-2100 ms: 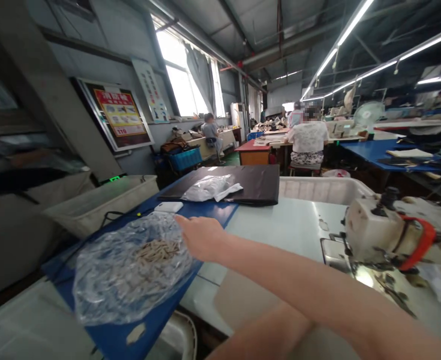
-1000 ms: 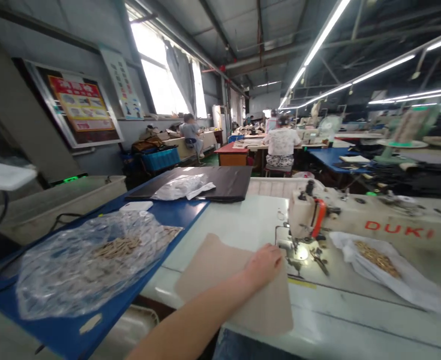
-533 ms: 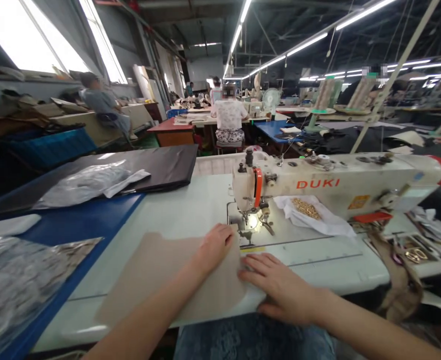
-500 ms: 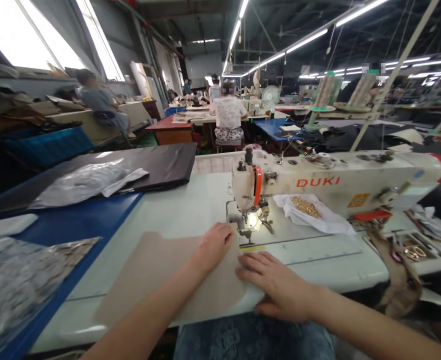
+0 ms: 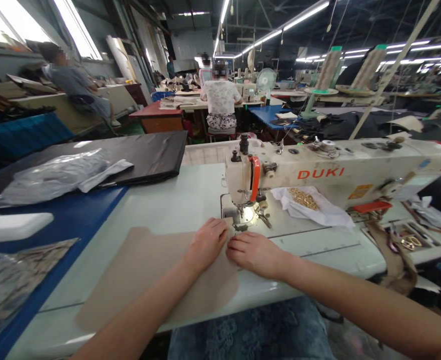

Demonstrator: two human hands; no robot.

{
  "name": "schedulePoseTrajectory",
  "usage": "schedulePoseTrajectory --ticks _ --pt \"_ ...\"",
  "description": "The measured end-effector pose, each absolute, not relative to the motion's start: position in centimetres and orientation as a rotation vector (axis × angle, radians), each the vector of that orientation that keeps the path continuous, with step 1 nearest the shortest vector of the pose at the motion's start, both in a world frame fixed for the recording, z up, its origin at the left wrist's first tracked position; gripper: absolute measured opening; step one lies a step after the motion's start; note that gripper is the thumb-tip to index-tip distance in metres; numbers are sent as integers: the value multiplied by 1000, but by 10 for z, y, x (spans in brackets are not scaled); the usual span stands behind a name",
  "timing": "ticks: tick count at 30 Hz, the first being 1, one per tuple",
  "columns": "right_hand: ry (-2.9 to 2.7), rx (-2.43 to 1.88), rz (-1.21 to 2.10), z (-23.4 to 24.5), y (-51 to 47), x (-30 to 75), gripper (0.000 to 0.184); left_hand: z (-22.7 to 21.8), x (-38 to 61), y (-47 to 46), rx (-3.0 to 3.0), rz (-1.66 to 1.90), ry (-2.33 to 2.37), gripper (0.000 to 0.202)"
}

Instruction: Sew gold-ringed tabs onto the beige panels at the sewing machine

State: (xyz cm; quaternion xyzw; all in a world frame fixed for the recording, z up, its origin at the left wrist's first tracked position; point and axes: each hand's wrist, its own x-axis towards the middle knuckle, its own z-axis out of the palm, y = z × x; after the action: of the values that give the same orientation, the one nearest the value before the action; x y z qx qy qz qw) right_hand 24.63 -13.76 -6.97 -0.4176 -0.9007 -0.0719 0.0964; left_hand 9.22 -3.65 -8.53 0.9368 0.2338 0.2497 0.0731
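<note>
Head camera shows me left hand (image 5: 207, 243) on the beige sheet (image 5: 158, 254), right hand (image 5: 254, 254) at its edge, below frame centre. Fingers (image 5: 240, 242) are bent; whether grasping, I cannot tell.

Your piece (image 5: 141, 260): plain beige
Your tabletop (image 5: 164, 200): pale green
Your machine (image 5: 355, 167): cream, orange lettering (image 5: 321, 173)
Your clothing (image 5: 250, 330): blue, floral

A sewing workshop — sewing machine (image 5: 318, 172), tall thread cones (image 5: 327, 71), strip lights (image 5: 306, 17) overhead.
</note>
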Motion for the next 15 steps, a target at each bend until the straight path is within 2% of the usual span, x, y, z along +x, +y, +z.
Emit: schedulePoseTrajectory --ticks 7,15 --pt "-2524 -1243 -161 -76 -136 241 16 -85 91 -43 2791 655 739 20" --pt "-2375 -1130 -178 -86 -140 243 27 -84 90 -47 2883 643 771 18"
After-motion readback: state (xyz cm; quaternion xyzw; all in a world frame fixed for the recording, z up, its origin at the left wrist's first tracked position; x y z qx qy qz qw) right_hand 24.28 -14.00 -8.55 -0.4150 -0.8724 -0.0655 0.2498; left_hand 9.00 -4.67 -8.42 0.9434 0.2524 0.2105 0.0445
